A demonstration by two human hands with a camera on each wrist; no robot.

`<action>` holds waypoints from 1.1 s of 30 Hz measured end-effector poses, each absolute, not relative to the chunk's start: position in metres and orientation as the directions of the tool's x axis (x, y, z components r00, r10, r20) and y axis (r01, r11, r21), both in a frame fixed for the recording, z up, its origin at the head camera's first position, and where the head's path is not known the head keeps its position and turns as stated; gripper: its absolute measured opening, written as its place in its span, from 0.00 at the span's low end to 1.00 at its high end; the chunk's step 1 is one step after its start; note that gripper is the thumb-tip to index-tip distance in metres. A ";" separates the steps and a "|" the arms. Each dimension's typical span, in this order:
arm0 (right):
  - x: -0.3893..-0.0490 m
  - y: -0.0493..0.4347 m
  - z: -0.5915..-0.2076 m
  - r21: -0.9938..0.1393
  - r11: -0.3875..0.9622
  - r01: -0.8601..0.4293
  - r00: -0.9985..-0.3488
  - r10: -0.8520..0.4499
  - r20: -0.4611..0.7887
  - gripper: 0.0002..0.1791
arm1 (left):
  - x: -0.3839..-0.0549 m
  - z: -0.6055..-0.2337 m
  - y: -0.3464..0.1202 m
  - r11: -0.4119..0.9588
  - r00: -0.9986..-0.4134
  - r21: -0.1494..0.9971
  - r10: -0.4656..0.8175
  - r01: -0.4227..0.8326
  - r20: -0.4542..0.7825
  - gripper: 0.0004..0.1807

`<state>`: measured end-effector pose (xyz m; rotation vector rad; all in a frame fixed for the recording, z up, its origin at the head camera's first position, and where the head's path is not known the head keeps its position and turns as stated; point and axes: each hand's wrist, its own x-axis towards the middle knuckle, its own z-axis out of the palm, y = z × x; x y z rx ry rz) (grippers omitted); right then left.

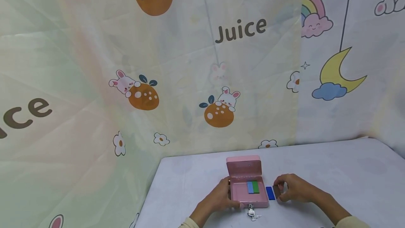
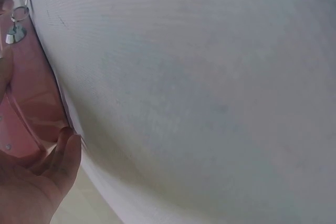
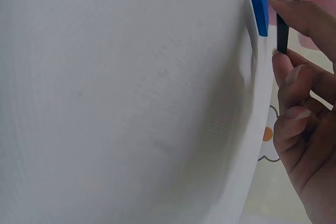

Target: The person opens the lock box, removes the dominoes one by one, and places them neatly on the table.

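Observation:
A pink metal box (image 1: 237, 197) stands on the table with its lid (image 1: 244, 168) raised. Inside it, a light blue block (image 1: 250, 187) and a green block (image 1: 255, 187) lie side by side. My left hand (image 1: 220, 196) grips the box at its left side, thumb at the front edge. Keys on a ring (image 1: 252, 216) hang from the lock at the front. To the right of the box, my right hand (image 1: 295, 188) pinches a dark flat block (image 1: 276, 192) between thumb and fingers. A blue block (image 1: 270, 193) lies between that block and the box.
The white table (image 1: 348, 171) extends to the right and behind the box. A printed cloth curtain (image 1: 183, 80) with rabbits and oranges rises along the table's back edge.

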<state>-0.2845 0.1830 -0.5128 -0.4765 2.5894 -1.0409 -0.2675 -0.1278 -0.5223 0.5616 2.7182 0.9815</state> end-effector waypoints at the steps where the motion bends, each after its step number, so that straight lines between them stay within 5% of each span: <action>1: -0.284 0.183 -0.513 -0.708 0.679 -0.194 -0.896 -0.416 -0.154 0.25 | -0.268 -0.522 -0.128 0.708 -0.909 0.647 0.414 0.283 -0.056 0.53; 33: -0.285 0.182 -0.519 -0.671 0.719 -0.179 -0.907 -0.386 -0.171 0.25 | -0.266 -0.518 -0.127 0.671 -0.895 0.679 0.444 0.297 -0.047 0.52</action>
